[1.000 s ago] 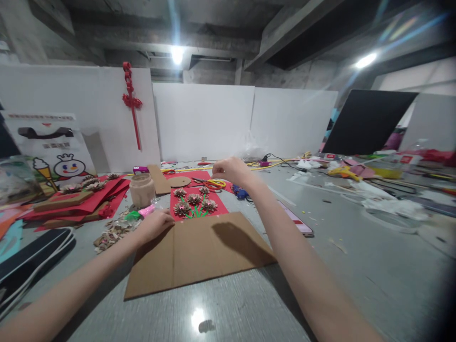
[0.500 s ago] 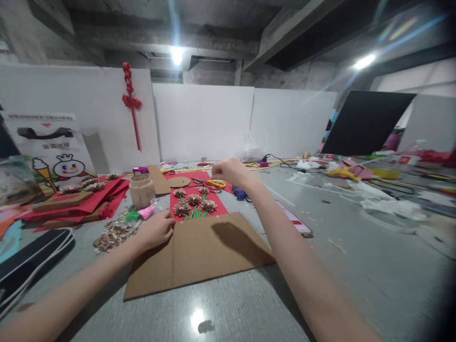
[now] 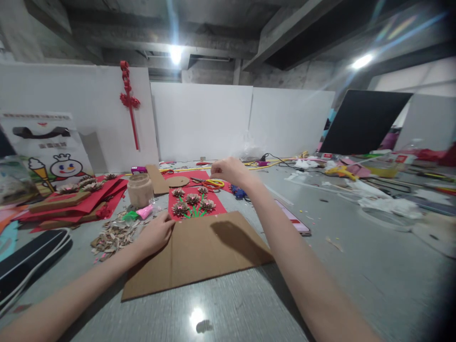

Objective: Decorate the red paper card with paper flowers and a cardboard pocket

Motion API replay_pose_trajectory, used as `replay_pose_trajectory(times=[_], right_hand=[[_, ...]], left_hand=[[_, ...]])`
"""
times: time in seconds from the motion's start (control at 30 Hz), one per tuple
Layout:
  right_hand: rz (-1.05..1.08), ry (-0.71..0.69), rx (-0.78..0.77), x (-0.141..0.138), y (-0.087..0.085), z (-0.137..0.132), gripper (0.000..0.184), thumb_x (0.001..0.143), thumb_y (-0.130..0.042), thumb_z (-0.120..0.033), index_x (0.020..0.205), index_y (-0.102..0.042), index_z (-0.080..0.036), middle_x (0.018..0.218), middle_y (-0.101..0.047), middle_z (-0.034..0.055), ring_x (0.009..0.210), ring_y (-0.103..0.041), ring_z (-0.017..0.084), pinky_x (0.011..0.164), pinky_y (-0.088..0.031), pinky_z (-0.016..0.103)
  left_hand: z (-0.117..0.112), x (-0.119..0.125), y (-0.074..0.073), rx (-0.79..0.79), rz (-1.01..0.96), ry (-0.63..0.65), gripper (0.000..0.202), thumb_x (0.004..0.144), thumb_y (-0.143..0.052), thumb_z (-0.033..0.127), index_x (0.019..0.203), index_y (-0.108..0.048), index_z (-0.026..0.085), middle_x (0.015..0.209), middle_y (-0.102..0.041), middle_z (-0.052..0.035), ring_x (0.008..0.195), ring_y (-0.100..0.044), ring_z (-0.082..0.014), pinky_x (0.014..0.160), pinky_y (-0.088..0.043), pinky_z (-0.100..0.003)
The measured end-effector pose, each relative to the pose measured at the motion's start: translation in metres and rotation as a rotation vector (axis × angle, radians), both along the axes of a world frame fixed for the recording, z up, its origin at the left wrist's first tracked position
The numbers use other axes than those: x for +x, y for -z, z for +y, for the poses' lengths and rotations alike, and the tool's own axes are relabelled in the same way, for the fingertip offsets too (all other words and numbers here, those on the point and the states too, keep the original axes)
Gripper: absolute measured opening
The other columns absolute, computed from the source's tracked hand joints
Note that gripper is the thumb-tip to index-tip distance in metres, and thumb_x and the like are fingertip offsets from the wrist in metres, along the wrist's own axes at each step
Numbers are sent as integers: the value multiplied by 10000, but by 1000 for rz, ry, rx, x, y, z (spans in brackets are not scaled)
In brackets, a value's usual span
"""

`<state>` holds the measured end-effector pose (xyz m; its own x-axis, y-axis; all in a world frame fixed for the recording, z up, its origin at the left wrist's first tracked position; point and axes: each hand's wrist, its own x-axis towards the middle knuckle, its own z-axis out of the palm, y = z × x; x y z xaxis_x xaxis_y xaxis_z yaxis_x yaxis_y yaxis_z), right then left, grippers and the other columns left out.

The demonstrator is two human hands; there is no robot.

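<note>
My left hand (image 3: 156, 233) rests curled on the left far corner of a flat brown cardboard sheet (image 3: 199, 251) lying before me on the grey table. My right hand (image 3: 230, 170) is stretched out over the far side, fingers pinched together just above the yellow-handled scissors (image 3: 213, 183); what it pinches, if anything, is too small to make out. Between the hands lies a red card (image 3: 196, 205) with several brown paper flowers and green stems glued on it.
A round cardboard cup (image 3: 139, 190), cardboard scraps (image 3: 114, 233), pink and green bits and a stack of red sheets (image 3: 71, 202) lie left. A phone (image 3: 294, 219) lies right of the cardboard. Craft clutter fills the far right; white panels stand behind.
Both hands hold nearly the same places; the left hand slid slightly right along the cardboard's corner. The view shifted a little.
</note>
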<state>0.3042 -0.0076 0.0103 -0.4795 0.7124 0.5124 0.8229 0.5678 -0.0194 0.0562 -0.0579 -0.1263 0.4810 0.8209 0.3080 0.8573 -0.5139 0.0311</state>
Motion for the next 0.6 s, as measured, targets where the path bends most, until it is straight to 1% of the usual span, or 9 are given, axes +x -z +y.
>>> replay_pose_trajectory(times=[0.17,0.3,0.4,0.6], right_hand=[[-9,-2,10,0,0,0,92,713,-574,-181,675,-658,-186,681,-645,8,592,-523,92,540,-318,207],[-10,-3,19,0,1,2,89,707,-580,-187,672,-662,-186,682,-648,4,597,-531,95,533,-314,204],[-8,-8,12,1,1,3,96,705,-579,-181,680,-671,-191,697,-655,5,611,-541,97,542,-321,203],[-16,-28,-2,2,2,3,143,711,-553,-151,701,-684,-205,706,-659,6,621,-546,102,570,-347,205]], left_hand=[[-2,-2,1,-18,-21,3,325,835,-330,235,897,-642,169,912,-531,-88,853,-506,-181,775,-417,-299],[-4,-4,2,-33,-13,-9,353,856,-307,287,922,-629,160,931,-514,-88,863,-505,-180,801,-407,-308],[-4,-5,5,-15,-24,-9,348,858,-303,298,943,-611,159,940,-517,-88,863,-505,-181,817,-399,-320],[-2,-6,9,-11,-50,-60,357,838,-324,319,1079,-512,134,963,-539,-103,902,-509,-207,831,-402,-348]])
